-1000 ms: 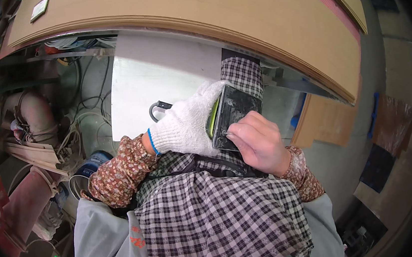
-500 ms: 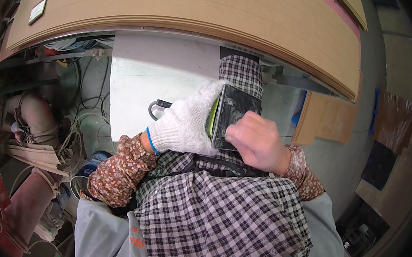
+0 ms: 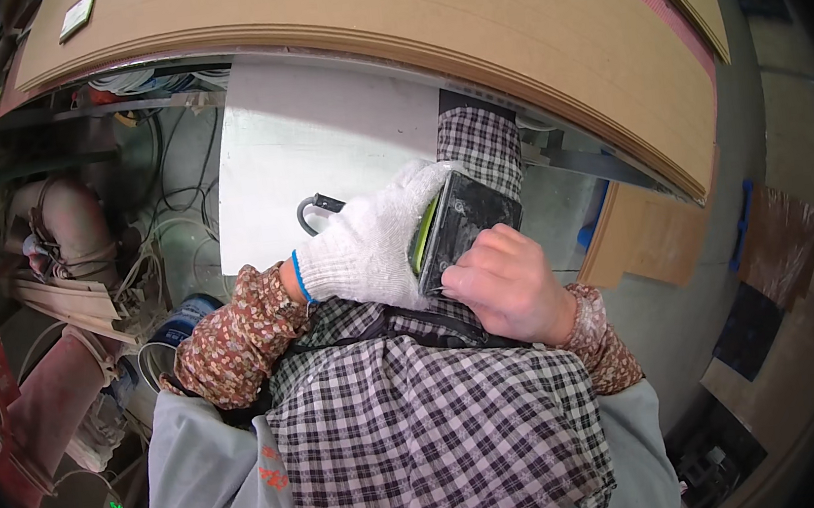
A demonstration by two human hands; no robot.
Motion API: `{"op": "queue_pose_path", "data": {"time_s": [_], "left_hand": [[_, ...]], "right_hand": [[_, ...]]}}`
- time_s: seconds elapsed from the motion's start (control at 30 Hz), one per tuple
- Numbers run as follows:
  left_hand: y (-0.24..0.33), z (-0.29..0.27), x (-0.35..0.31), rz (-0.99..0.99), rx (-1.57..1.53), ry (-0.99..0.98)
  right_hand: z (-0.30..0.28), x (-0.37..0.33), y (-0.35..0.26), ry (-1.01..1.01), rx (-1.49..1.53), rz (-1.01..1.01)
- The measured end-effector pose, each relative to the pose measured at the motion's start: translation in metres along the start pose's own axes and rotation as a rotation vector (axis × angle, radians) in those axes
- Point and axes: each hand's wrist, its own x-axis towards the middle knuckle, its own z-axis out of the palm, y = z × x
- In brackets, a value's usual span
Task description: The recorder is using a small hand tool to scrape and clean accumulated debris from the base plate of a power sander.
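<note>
My left hand (image 3: 366,243), in a white knit glove with a blue cuff edge, is wrapped round what looks like an electric sander, whose body (image 3: 427,235) shows as a strip of bright green. The sander's flat black rectangular pad (image 3: 478,209) faces up, with pale dust on it. A black cord (image 3: 327,203) comes out past the glove's far side. Bare and closed, my right hand (image 3: 509,283) lies over the pad's near right corner. Its fingers are curled in against the pad's edge, and whatever they may pinch is hidden.
A stack of brown boards (image 3: 352,12) runs across the far side. Below it stands a white panel (image 3: 314,125). Cables, a dusty pipe (image 3: 72,230) and a blue can (image 3: 177,328) are at the left. More boards (image 3: 647,229) lie on the floor at right.
My right hand has shifted slightly down and left along the pad, its fingers curling closer to the near edge. My left hand keeps its grip on the sander, almost still.
</note>
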Motion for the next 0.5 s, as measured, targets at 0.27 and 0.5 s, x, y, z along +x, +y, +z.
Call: {"op": "queue_pose_path", "data": {"time_s": [0.27, 0.5], "left_hand": [[-0.001, -0.004, 0.001, -0.005, 0.021, -0.008], [0.0, -0.003, -0.001, -0.062, 0.009, -0.031]], "right_hand": [[0.001, 0.001, 0.0, 0.012, 0.002, 0.027], [-0.003, -0.004, 0.004, -0.027, 0.028, 0.007]]}}
